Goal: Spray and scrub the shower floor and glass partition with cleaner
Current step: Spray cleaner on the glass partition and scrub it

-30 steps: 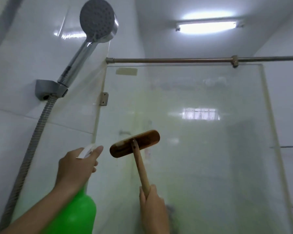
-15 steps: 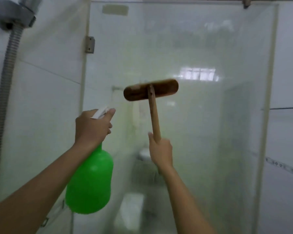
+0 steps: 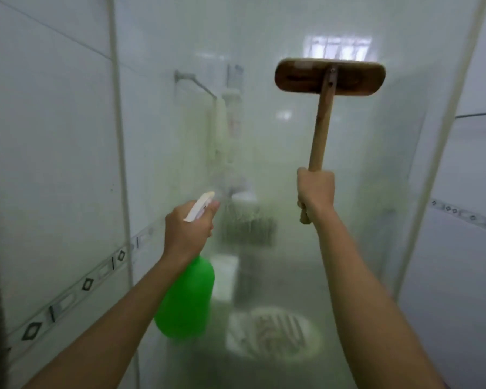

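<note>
A cloudy glass partition (image 3: 278,169) fills the middle of the view, streaked with cleaner. My left hand (image 3: 187,231) grips the white trigger head of a green spray bottle (image 3: 185,301), nozzle pointed at the glass. My right hand (image 3: 316,190) is closed around the wooden handle of a scrub brush (image 3: 330,77). The brush's long wooden head is held flat against the upper glass, to the right of the bottle. The shower floor is out of view.
White tiled wall (image 3: 48,153) with a patterned border strip stands on the left, another tiled wall (image 3: 472,248) on the right. Through the glass I make out a squat toilet pan (image 3: 272,332), a towel rail (image 3: 194,81) and a dark basket.
The view has tilted down, so the shower head and top rail left the frame. My right hand carried the brush to the right across the glass. The left hand keeps the bottle.
</note>
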